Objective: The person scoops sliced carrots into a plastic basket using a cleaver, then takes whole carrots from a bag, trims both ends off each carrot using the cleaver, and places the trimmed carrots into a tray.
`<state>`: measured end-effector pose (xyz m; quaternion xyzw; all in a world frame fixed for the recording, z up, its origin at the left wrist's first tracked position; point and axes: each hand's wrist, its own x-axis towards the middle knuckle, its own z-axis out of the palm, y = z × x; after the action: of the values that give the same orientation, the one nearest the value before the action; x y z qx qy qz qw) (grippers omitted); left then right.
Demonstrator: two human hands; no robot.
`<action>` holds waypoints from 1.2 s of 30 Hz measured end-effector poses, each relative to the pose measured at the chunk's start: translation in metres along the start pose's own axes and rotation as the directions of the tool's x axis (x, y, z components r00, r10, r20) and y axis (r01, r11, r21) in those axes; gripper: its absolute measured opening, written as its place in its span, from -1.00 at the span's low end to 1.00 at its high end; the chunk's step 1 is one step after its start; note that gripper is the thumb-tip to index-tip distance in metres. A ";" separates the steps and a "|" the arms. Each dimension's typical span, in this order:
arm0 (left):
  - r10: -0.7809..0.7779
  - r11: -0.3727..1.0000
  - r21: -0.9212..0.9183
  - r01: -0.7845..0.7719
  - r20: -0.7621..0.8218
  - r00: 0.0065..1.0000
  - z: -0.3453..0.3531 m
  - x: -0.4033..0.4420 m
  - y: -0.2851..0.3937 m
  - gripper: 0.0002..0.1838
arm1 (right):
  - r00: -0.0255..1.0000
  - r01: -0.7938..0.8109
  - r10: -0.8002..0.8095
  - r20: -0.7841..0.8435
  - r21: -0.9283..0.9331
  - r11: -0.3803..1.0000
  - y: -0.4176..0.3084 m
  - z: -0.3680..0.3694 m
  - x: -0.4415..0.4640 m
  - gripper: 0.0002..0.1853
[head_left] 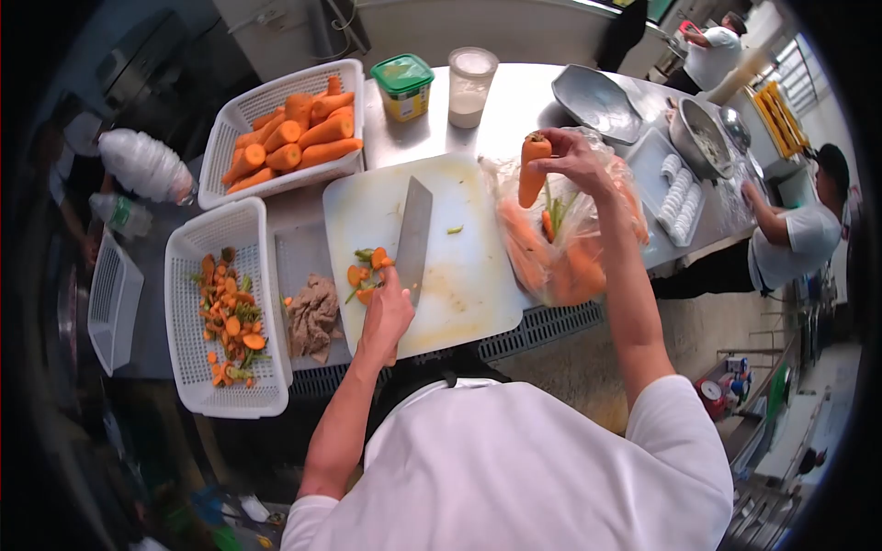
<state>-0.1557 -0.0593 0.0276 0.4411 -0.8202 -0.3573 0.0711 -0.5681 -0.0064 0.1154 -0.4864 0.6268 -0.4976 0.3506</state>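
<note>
The left hand (386,312) is being held over the cutting board (469,308), its fingers curled; whether the knife (414,234) just beside them is being gripped cannot be told. Carrot trimmings (356,275) are being borne just beyond those fingertips. In the right hand's (571,163) fingers a carrot (532,174) is being grasped, tip down, above bagged carrots (581,271). Farther beyond the left fingers, more carrots (299,129) are being held by a white basket (357,96).
</note>
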 end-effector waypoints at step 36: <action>0.000 1.000 -0.023 0.000 0.008 1.000 -0.007 -0.015 -0.019 -0.48 | 0.994 0.012 0.049 -0.099 0.540 0.842 0.035 0.229 -0.121 -0.45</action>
<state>-0.1309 -0.0584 0.0237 0.4389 -0.8163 -0.3685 0.0726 -0.3316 0.0459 0.0165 -0.3343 0.4842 -0.6761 0.4435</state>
